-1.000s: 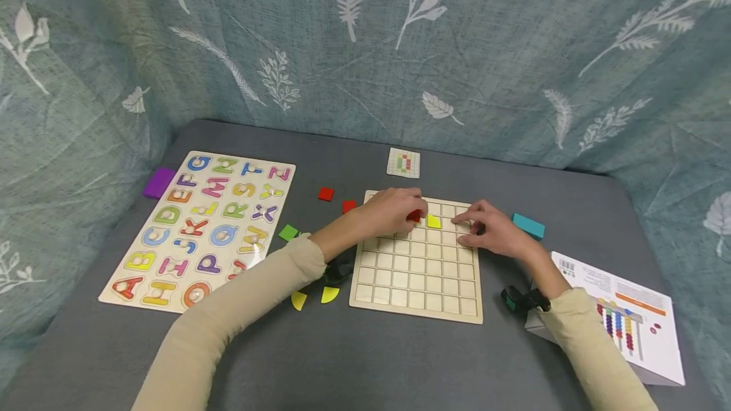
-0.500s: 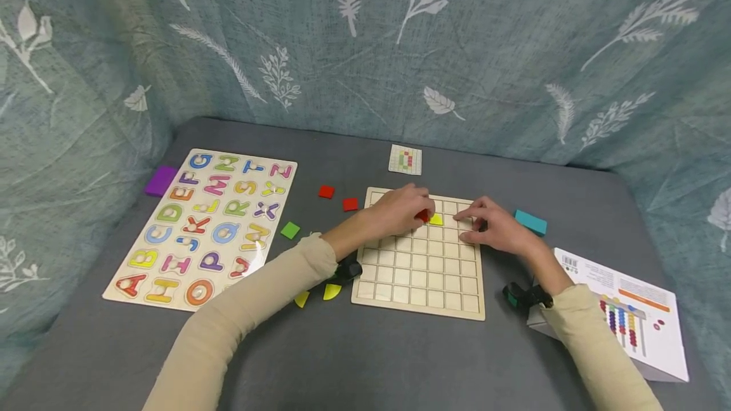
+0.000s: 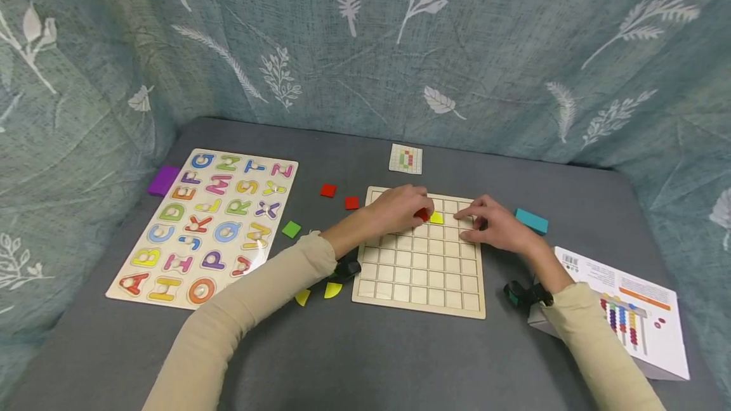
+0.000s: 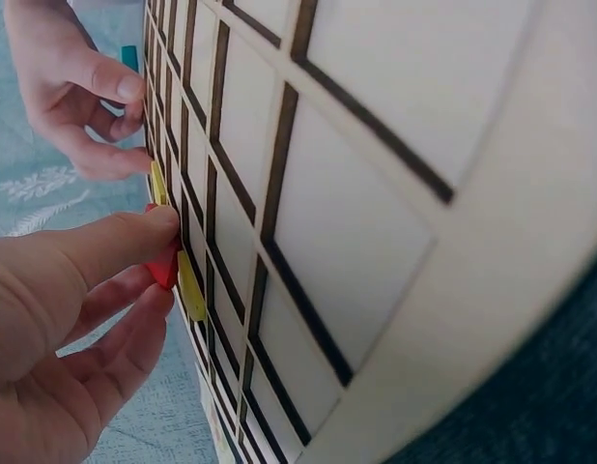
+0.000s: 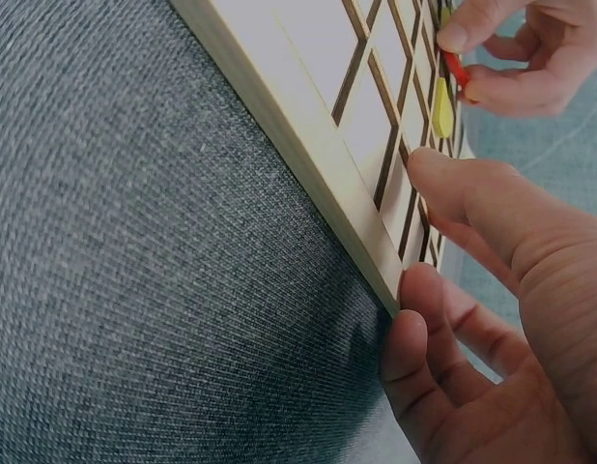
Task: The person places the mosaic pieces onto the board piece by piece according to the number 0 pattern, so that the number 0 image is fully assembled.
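My left hand [image 3: 400, 208] pinches a red tile [image 4: 163, 261] between thumb and fingers over the upper part of the wooden grid board [image 3: 419, 274]. A yellow tile [image 3: 436, 217] lies on the grid just right of the red one. The left wrist view shows a second yellow piece [image 4: 190, 287] beside the red tile; my hand hides it from the head view. At the board's right side is my right hand [image 3: 495, 227]. Its thumb [image 5: 463, 184] touches the top face, and the other fingers, loosely bent, touch the edge; nothing loose is between them.
Red tiles [image 3: 351, 203], a green tile [image 3: 291, 229] and yellow quarter-round pieces [image 3: 332, 290] lie left of the grid. Behind it is a pattern card [image 3: 406, 159]. An alphabet puzzle [image 3: 228, 214] and purple block [image 3: 164, 181] stand left; a teal block [image 3: 531, 221] and white box [image 3: 622, 316], right.
The left hand, with the red tile, has shifted slightly right toward the yellow tile, then stayed nearly still. The right hand keeps its place at the board. The head view has shifted a little.
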Motion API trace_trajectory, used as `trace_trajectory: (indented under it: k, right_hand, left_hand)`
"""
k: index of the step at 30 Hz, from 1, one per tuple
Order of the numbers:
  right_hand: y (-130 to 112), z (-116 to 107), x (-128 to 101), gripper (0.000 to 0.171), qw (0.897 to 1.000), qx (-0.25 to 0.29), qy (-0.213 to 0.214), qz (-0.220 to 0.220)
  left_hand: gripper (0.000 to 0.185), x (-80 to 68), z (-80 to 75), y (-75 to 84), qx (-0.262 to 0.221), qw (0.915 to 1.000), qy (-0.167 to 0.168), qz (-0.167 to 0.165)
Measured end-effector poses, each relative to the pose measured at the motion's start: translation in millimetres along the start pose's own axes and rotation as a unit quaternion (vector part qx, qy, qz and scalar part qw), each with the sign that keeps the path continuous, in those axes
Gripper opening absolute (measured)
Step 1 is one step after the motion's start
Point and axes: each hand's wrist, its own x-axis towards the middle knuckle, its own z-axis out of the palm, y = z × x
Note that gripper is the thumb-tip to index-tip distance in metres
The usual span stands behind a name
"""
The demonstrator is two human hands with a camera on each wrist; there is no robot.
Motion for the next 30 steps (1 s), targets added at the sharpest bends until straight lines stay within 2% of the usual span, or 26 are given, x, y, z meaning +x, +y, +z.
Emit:
trace_trajectory:
  k: [5,8,11,14,21,24,30]
  right_hand:
    - [-1.2,0.9,0.0,0.036,1.0,0.007,-0.004,0.002]
    - [-2.2,0.7,-0.1,0.037,1.0,0.011,-0.005,0.004]
    - [-2.4,-0.4,0.0,0.037,1.0,0.009,-0.006,0.007]
    - [-2.2,-2.3,0.0,0.037,1.0,0.009,-0.006,0.009]
    - [-0.8,-0.3,0.0,0.036,1.0,0.011,-0.009,0.0]
    - [-0.7,-0.1,-0.3,0.036,1.0,0.014,-0.013,0.004]
    - [-2.6,-4.0,0.0,0.037,1.0,0.012,-0.012,0.006]
  left_hand:
    - [0.01,-1.6,0.7,0.7,0.019,0.9998,-0.011,-0.001]
    - [0.012,-5.9,-3.7,3.1,0.034,0.9991,-0.023,-0.009]
    - [0.01,-14.5,-11.7,5.7,0.028,0.9988,-0.031,-0.024]
    - [0.018,-22.5,-17.0,5.0,0.013,0.9987,-0.032,-0.037]
    - [0.024,-37.1,-11.4,-3.5,0.01,0.9988,-0.026,-0.039]
    - [0.025,-53.3,-10.2,-5.6,-0.003,0.9988,-0.024,-0.042]
    - [0.031,-104.5,-14.5,-4.7,-0.05,0.9971,-0.028,-0.051]
